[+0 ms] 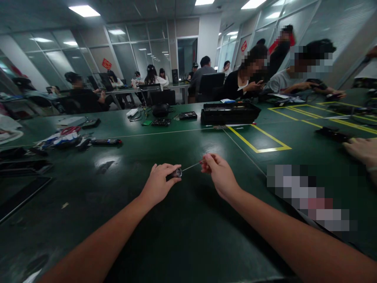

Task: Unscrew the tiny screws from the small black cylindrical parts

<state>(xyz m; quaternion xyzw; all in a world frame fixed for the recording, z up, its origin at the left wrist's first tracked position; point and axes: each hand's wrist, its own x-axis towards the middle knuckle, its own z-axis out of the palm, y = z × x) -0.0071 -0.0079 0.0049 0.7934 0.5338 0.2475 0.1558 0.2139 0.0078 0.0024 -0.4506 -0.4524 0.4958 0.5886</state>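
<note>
My left hand [161, 180] is closed around a small dark cylinder with a round, shiny, ringed end [178, 172] that looks like a small flashlight. That end faces right. My right hand [216, 171] pinches a thin, straight metal rod [191, 167] between thumb and fingers. The rod slants down and left from the right fingertips to the cylinder's face. Whether its tip enters the cylinder or only touches it, I cannot tell. Both hands are just above the green tabletop [176, 224].
A long black case [229, 113] stands beyond my hands, near yellow tape lines [273, 149]. Circuit boards [160, 122] lie left of it. A dark pen-like tool [106, 142] and a cable heap [66, 137] are at left. Another person's hand [361, 151] rests at right.
</note>
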